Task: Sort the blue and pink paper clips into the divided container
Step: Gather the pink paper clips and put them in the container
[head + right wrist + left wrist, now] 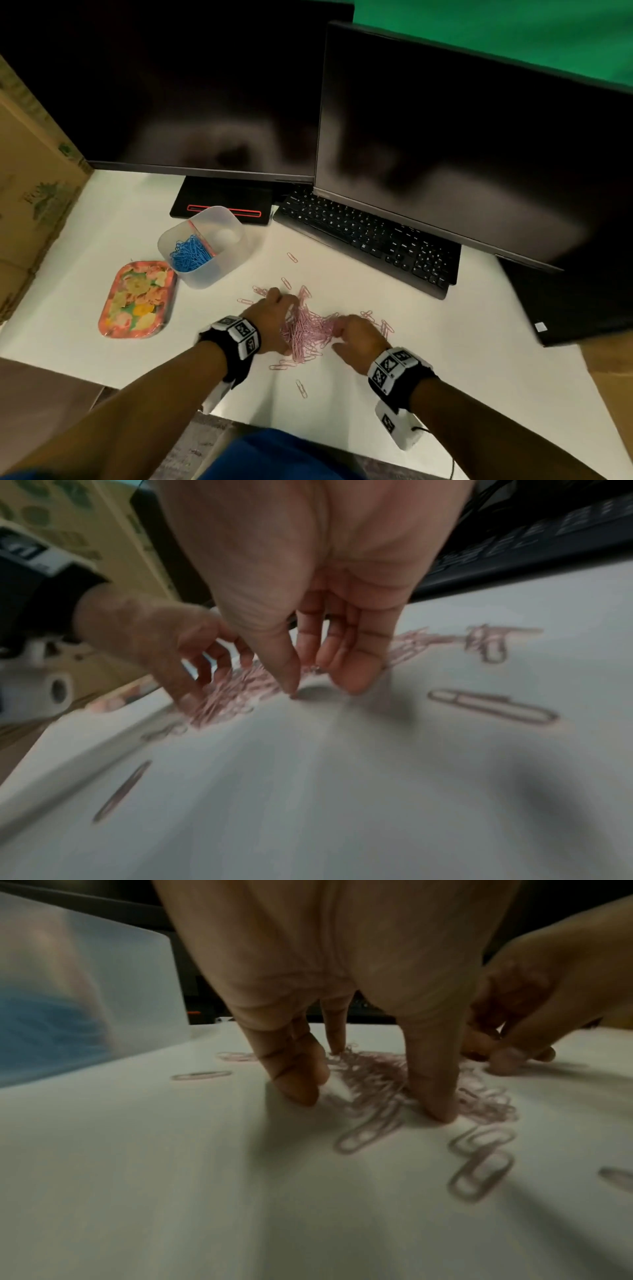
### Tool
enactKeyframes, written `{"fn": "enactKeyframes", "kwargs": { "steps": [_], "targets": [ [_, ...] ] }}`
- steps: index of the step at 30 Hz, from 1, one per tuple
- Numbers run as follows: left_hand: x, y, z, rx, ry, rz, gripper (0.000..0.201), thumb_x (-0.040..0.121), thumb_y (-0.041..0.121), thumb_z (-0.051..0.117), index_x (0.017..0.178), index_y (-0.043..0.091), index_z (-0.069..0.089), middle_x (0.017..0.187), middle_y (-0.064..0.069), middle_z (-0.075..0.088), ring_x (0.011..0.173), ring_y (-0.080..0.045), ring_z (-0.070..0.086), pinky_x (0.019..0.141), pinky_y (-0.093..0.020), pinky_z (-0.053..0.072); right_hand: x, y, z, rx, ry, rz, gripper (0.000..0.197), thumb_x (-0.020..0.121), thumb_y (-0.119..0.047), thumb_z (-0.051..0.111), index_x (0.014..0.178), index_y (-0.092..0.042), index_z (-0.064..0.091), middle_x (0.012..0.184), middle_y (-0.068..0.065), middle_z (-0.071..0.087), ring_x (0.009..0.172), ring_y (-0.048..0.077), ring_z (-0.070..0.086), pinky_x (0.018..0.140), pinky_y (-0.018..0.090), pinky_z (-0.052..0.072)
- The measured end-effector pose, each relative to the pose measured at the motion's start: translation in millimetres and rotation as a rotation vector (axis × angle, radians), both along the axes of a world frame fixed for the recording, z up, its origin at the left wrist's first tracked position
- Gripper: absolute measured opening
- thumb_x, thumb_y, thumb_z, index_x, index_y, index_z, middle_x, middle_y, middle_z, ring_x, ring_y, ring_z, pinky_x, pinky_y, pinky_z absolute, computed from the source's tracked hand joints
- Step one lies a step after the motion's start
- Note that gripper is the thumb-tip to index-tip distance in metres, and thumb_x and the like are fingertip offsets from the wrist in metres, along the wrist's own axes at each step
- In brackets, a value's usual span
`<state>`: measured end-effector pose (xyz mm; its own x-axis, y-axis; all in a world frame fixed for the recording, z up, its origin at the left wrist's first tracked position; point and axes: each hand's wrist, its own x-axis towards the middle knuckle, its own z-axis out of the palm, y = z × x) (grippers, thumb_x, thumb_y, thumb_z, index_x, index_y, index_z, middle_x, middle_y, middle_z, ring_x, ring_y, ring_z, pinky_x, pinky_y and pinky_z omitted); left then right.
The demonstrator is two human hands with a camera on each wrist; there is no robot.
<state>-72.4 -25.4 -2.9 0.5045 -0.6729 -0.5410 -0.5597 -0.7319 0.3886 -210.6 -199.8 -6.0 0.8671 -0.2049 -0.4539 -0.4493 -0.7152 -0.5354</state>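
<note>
Raking at the heap of pink paper clips (pixel 308 329) on the white table (pixel 445 359), I have my left hand (pixel 272 320) on its left edge, fingers (pixel 298 1074) spread with their tips down on the table among the clips, holding none that I can see. My right hand (pixel 358 337) is at the heap's right edge, thumb and fingertips (pixel 356 669) drawn near each other at the table; blur hides whether a clip sits between them. Stray pink clips lie scattered around the heap. Beyond my left hand stands the divided container (pixel 236 226), its near compartment holding the blue paper clips (pixel 190 253). Left of it lies a flowered tray (pixel 137 299); a black keyboard (pixel 370 236) sits under two dark monitors (pixel 479 154).
</note>
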Motion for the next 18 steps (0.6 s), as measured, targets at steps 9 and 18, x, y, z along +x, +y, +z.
{"fn": "enactKeyframes", "kwargs": {
  "steps": [9, 18],
  "targets": [
    [-27, -9, -4, 0.037, -0.024, 0.085, 0.111, 0.053, 0.05, 0.083, 0.141, 0.026, 0.02, 0.135, -0.009, 0.024, 0.114, -0.035, 0.056, 0.096, -0.04, 0.05, -31, -40, 2, -0.212, 0.254, -0.245, 0.111, 0.063, -0.044, 0.083, 0.147, -0.027, 0.011, 0.132, 0.008, 0.028, 0.123, 0.031, 0.044, 0.097, 0.041, 0.049],
    [-20, -29, -4, -0.071, 0.02, 0.171, 0.058, 0.073, 0.028, 0.075, 0.127, 0.023, 0.054, 0.118, -0.01, 0.052, 0.107, -0.031, 0.058, 0.093, -0.032, 0.046, 37, 17, 1, -0.052, 0.115, 0.002, 0.076, 0.07, -0.026, 0.079, 0.135, -0.03, 0.039, 0.122, 0.004, 0.036, 0.105, 0.03, 0.059, 0.089, 0.032, 0.051]
  ]
}}
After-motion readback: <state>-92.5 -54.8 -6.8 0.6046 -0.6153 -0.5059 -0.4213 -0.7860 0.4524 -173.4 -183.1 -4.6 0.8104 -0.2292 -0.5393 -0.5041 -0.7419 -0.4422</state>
